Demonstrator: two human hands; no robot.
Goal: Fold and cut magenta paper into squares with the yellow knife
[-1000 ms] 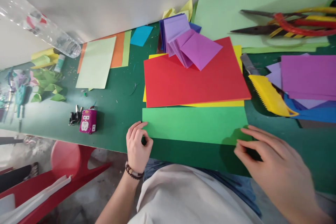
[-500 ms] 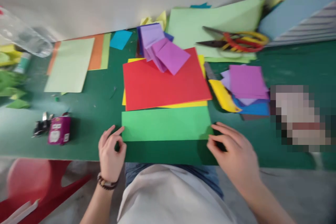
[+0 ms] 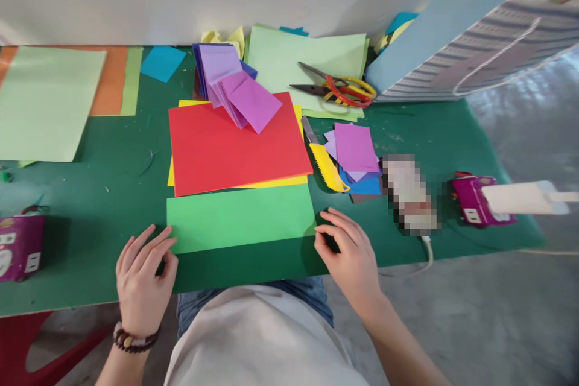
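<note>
A bright green sheet of paper (image 3: 239, 217) lies flat near the table's front edge. At its left edge rests my left hand (image 3: 145, 277), fingers loosely spread and thumb apart from them, with a beaded bracelet on the wrist. My right hand (image 3: 348, 253) has thumb and index finger pinched together at the sheet's lower right corner. Just behind lies a red sheet (image 3: 235, 157) on top of a yellow sheet (image 3: 172, 172). Folded purple papers (image 3: 253, 99) overlap the red sheet's far edge.
Scissors (image 3: 337, 91) lie on pale green sheets (image 3: 275, 51) at the back. A yellow-handled utility knife (image 3: 328, 166) and purple squares (image 3: 355, 148) are right of the red sheet. Beyond are a blurred-out phone-like object (image 3: 411, 193), a purple box (image 3: 474, 202) and a striped bag (image 3: 474, 60).
The view has swung right, so the table's right end and a second purple box show. My left hand's thumb and index finger have parted. The green sheet stays before the red one.
</note>
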